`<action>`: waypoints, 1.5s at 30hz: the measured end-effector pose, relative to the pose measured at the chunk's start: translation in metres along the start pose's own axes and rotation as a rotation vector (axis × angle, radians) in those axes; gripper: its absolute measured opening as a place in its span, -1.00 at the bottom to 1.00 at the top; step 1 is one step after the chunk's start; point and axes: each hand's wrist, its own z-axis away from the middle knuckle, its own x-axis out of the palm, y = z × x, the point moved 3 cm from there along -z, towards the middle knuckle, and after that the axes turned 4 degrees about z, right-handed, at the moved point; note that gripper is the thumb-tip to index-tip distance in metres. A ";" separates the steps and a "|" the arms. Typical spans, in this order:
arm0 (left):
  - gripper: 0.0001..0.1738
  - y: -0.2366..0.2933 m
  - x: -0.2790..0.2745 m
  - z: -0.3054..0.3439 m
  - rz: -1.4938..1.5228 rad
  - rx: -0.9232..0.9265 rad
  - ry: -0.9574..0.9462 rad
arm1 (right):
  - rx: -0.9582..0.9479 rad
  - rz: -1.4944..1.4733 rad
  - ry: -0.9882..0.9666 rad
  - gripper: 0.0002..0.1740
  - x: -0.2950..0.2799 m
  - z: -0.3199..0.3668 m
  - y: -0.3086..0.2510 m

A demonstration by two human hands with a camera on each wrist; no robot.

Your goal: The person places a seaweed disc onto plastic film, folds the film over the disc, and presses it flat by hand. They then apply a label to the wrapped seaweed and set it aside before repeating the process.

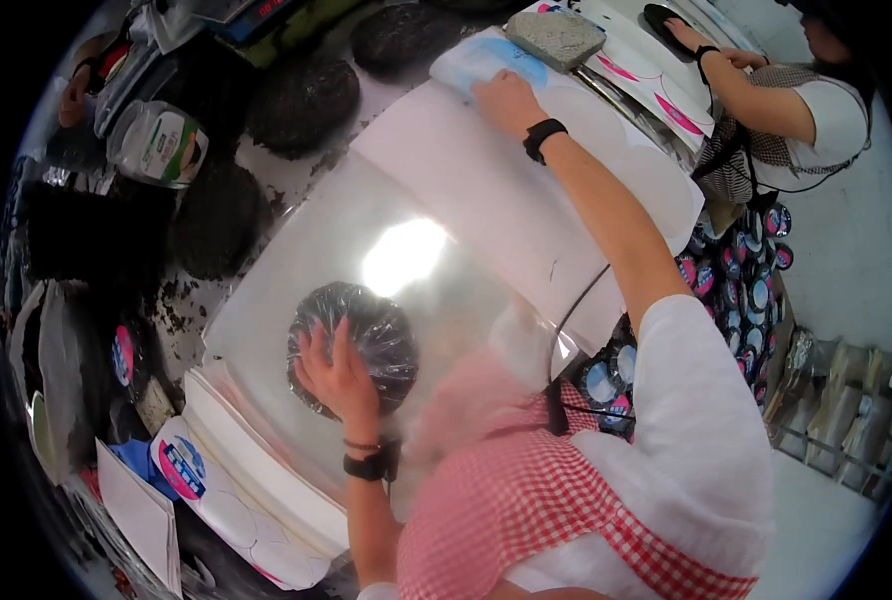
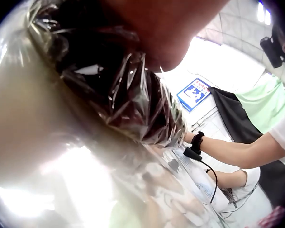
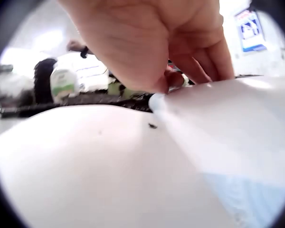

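The wrapped disc is lying on the work surface beneath the left hand, the jar is resting behind it leftward, the paper stack is lying before it leftward, and, behind it rightward, the label sheet is lying under the right hand, the stone block sitting just beyond.

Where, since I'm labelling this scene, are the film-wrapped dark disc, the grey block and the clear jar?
Film-wrapped dark disc [image 1: 392,346]: head view, on its uncovered top.
Grey block [image 1: 556,38]: head view, middle of its upper face.
Clear jar [image 1: 163,146]: head view, on its label.
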 end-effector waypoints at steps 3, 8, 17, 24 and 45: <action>-0.57 0.003 -0.002 -0.003 -0.020 0.019 0.016 | 0.062 -0.234 -0.015 -0.79 -0.017 -0.001 0.019; -0.56 0.005 -0.006 -0.002 0.013 0.017 0.001 | 0.027 0.095 0.244 -0.74 0.018 0.011 -0.004; -0.60 0.003 -0.003 -0.002 0.004 0.021 0.008 | 0.008 -0.093 -0.034 -0.78 -0.020 -0.003 0.016; -0.59 0.003 -0.005 0.000 0.019 0.002 -0.026 | -0.131 0.316 0.090 -0.83 0.026 0.004 -0.009; -0.49 -0.005 -0.002 0.001 0.185 -0.092 0.114 | 0.373 -1.146 0.701 -0.64 -0.184 0.044 0.058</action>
